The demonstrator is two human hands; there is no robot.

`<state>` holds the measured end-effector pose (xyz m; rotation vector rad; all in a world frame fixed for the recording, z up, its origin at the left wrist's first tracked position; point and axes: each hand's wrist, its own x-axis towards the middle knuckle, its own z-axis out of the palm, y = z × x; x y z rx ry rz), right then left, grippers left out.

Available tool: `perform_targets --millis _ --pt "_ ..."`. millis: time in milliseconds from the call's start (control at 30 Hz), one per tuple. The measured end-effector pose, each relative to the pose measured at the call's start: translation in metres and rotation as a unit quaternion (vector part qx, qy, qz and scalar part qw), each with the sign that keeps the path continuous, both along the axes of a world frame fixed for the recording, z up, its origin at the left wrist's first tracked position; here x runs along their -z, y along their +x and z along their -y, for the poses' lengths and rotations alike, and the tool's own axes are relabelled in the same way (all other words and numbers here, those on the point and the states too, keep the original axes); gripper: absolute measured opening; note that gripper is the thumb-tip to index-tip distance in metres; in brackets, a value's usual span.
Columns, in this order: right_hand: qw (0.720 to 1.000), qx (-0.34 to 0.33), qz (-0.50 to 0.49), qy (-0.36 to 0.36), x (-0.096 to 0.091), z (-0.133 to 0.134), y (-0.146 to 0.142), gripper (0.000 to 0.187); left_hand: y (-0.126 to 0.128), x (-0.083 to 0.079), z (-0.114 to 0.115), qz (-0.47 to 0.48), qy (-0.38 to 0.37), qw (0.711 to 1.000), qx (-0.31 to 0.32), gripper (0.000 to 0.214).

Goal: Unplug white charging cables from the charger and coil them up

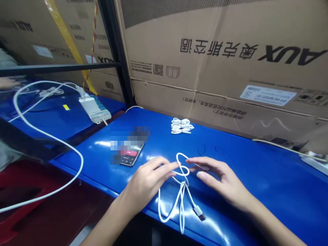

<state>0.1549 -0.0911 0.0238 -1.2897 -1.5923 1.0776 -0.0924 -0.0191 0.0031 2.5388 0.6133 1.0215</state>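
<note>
A white USB cable [182,196], partly looped and loosely knotted, hangs between my hands above the front edge of the blue table. Its USB-A plug [199,212] dangles at the lower right. My left hand [153,176] has its fingers closed on the cable's upper loops from the left. On the right, my right hand [222,181] has the cable between its fingers, while its thumb stands apart; a white piece of the cable shows beneath the index finger. Left of the hands lies a phone [130,158] with its screen lit, partly blurred out.
Bundled white cables [181,125] lie near the back of the blue table [276,177]. A white charger block [89,106] with cables plugged in bridges the left gap, and a long white cable [80,160] loops down there. Large cardboard boxes [217,75] stand behind; a black post [112,41] rises at left.
</note>
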Motion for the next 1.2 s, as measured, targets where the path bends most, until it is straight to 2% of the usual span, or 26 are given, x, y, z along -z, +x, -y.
perform_targets --millis 100,233,333,467,633,800,1067,1133,1200 --pt "0.999 -0.017 0.035 0.013 0.001 0.000 -0.006 0.042 0.000 0.004 0.000 0.027 0.009 1.000 0.007 0.028" --pt "0.995 -0.034 0.082 0.046 0.004 -0.001 -0.011 0.040 0.001 0.008 0.000 0.030 -0.012 0.999 -0.014 0.023" --pt "0.996 -0.027 0.070 0.047 0.004 -0.002 -0.009 0.035 0.000 0.007 0.001 0.015 -0.040 0.999 -0.022 0.023" --pt "0.997 0.060 -0.014 0.036 0.003 -0.007 0.001 0.026 0.001 0.005 0.000 0.018 -0.052 0.997 -0.051 0.026" --pt "0.970 0.171 -0.137 0.108 0.006 -0.010 0.013 0.017 0.002 0.005 -0.003 0.041 -0.059 0.996 -0.058 0.025" --pt "0.936 0.238 -0.210 0.151 0.003 -0.011 0.014 0.015 0.001 0.004 -0.004 0.067 -0.063 0.994 -0.062 0.023" --pt "0.868 0.340 -0.308 0.193 -0.013 -0.018 0.032 0.028 -0.002 0.003 -0.005 0.093 -0.079 0.991 -0.062 0.024" --pt "0.863 0.347 -0.312 0.194 -0.014 -0.018 0.038 0.031 -0.002 0.003 -0.005 0.093 -0.084 0.990 -0.061 0.025" --pt "0.873 0.339 -0.299 0.182 -0.014 -0.018 0.040 0.031 -0.002 0.003 -0.006 0.091 -0.087 0.991 -0.055 0.024"
